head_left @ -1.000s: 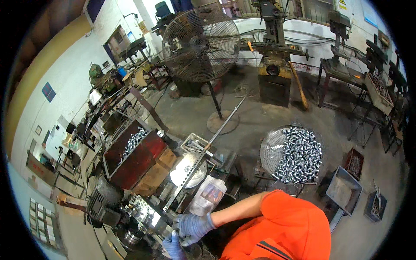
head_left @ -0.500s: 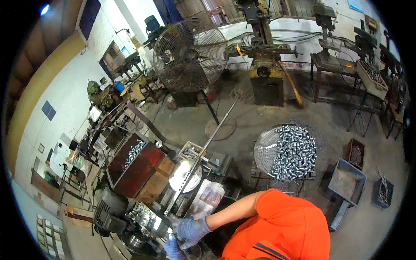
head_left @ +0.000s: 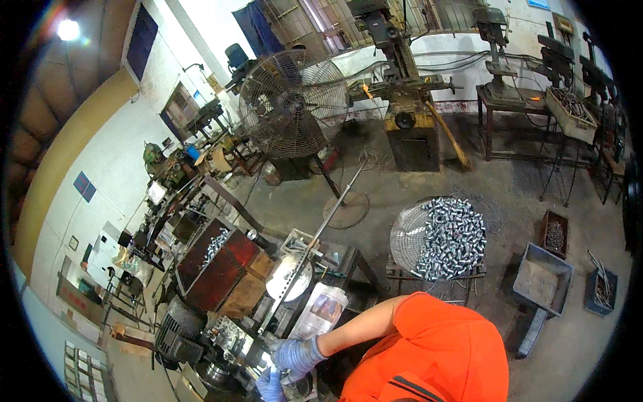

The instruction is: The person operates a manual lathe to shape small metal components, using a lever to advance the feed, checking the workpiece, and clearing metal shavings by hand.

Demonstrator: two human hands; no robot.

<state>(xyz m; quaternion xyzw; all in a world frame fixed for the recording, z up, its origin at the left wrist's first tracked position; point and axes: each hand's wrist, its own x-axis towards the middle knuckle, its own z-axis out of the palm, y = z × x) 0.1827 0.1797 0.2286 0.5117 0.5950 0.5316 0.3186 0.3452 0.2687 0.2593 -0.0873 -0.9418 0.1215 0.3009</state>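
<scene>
Grip cannot be told: your left hand [head_left: 270, 386], cropped by the lower view edge, and right hand [head_left: 295, 355] sit together at the machine [head_left: 231, 336], contact obscured. Open floor [head_left: 512, 218] lies right of the basket [head_left: 407, 242].

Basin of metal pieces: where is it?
In the head view, the basin is right of centre, beyond the orange sleeve, left of the grey bin.

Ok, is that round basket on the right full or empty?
Partly filled: the round basket has shiny metal pieces heaped over its right side, while its perforated left side shows uncovered.
</scene>
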